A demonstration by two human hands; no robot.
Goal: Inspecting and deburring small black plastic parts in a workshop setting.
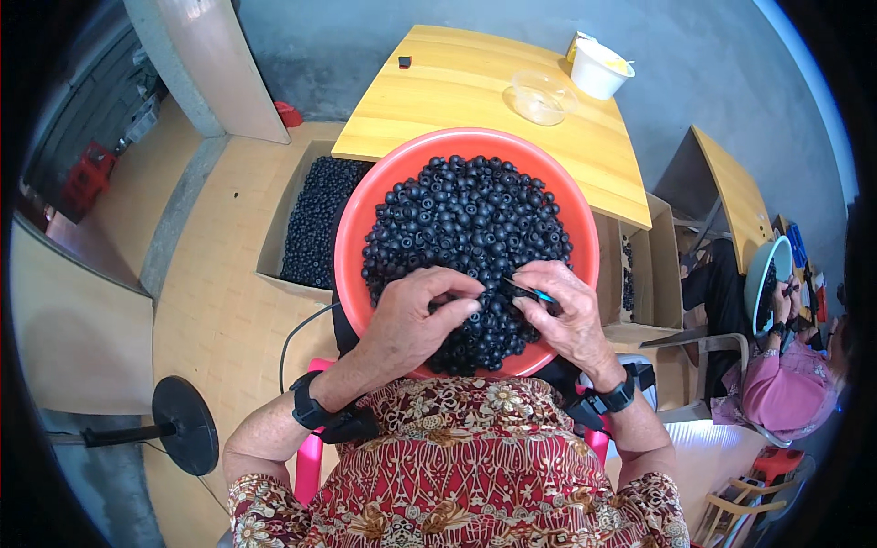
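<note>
Here, wooden table beyond basin; right hand pinches blue tool (left hand loosely curled).

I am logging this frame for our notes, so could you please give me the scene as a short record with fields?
Setting: person seated at a wooden table
Basin: red-orange basin on the lap, heaped with small black ring-shaped parts
Left hand: resting on the heap, fingers curled over the parts
Right hand: pinching a small dark tool with a blue tip
Floor: cardboard box holding more black parts
Table items: clear container, white cup
Nearby: another person with a similar basin
</note>
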